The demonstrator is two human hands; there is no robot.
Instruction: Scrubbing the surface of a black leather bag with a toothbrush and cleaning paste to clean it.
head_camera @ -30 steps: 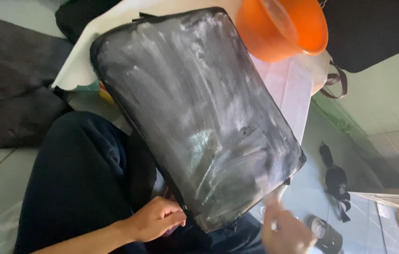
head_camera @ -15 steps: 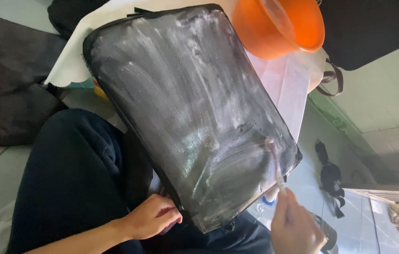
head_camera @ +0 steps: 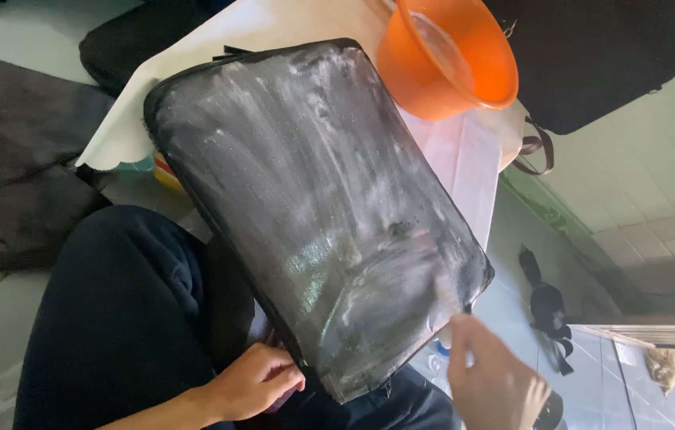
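Observation:
A black flat padded case (head_camera: 306,199), smeared with white soapy streaks, lies tilted across my lap and a low table. My left hand (head_camera: 254,382) grips its near lower edge from below. My right hand (head_camera: 497,378) holds a small brush (head_camera: 439,275), blurred by motion, with its bristles on the case's wet lower right part. An orange plastic basin (head_camera: 449,60) stands just beyond the case's far right corner.
A white cloth (head_camera: 126,135) covers the low table under the case. Dark bags (head_camera: 608,56) lie at the top right and dark fabric (head_camera: 11,183) at the left. Black straps (head_camera: 548,314) lie on the tiled floor to the right.
My right hand has risen from the bottom edge and brought the brush up onto the case's lower right part. The case and my left hand have hardly shifted.

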